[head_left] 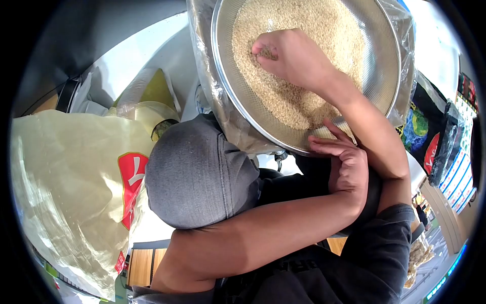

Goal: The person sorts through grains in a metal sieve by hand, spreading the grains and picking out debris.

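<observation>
A round metal mesh sieve (218,76) holds a wide layer of small pale-brown grains (324,30). Over the grains, at the left of the layer, my right hand (293,57) is closed, its fingers curled round some darker-looking grains. My left hand (347,157) lies at the sieve's near rim, below my right forearm; its fingers are apart and their tips touch the rim area. Clear plastic (202,50) shows around the outside of the sieve. What supports the sieve from below is hidden.
My knee in grey cloth (195,172) is just below and left of the sieve. A large translucent bag with a red label (76,177) fills the left side. Farther back stands a white tub (172,55). Dark printed packaging (422,121) is at the right.
</observation>
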`<state>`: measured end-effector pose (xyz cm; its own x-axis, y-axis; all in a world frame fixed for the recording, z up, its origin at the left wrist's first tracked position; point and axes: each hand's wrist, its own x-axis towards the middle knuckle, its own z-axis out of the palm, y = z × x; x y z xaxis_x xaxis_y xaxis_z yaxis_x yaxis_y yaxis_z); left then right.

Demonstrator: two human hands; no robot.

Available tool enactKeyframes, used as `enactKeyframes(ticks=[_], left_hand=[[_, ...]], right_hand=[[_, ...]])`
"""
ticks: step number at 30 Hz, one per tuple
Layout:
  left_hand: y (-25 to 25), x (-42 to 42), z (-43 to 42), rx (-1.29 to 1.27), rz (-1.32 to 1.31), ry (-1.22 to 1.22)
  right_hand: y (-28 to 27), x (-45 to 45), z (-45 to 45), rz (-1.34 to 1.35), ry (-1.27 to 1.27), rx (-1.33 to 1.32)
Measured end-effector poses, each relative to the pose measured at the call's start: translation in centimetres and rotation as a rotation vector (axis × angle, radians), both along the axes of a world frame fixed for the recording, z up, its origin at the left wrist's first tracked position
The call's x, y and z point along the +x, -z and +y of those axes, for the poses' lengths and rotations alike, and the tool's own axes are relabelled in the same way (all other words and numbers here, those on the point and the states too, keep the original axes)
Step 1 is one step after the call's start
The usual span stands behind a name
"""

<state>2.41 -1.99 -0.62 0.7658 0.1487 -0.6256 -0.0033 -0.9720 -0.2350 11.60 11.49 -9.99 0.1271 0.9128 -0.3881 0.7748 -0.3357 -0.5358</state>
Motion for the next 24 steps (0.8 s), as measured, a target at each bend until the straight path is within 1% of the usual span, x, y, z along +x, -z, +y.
enactKeyframes(ticks=[3, 9, 10, 12, 15, 18, 21, 24], left_hand=[[0.0, 0.0, 0.4, -0.006, 0.001, -0.015], [-0.2, 0.1, 0.1, 0.006, 0.041, -0.013], [-0.1, -0.1, -0.9, 0.099, -0.062, -0.201], [0.3, -0.2, -1.9, 0.193, -0.165, -0.389], [0.6, -0.1, -2.2, 0.279, -0.180, -0.414], [0.3, -0.2, -2.0, 0.220, -0.208, -0.471], [0.7, -0.2, -2.1, 0.313, -0.214, -0.432], [0.3, -0.1, -1.9, 0.243, -0.209, -0.511]], right_hand=[[0.3, -0.1, -0.1, 0.000, 0.003, -0.003], [1.3, 0.1, -0.4, -0.018, -0.013, 0.077], [1.3, 0.2, -0.4, -0.022, -0.015, 0.078], [1.2, 0.2, -0.4, -0.024, -0.018, 0.080], [1.0, 0.2, -0.4, -0.021, -0.010, 0.058], [0.7, 0.2, -0.5, 0.011, 0.001, 0.060], [0.7, 0.3, -0.6, 0.033, 0.016, 0.089], [0.4, 0.5, -0.7, 0.024, -0.004, 0.135]])
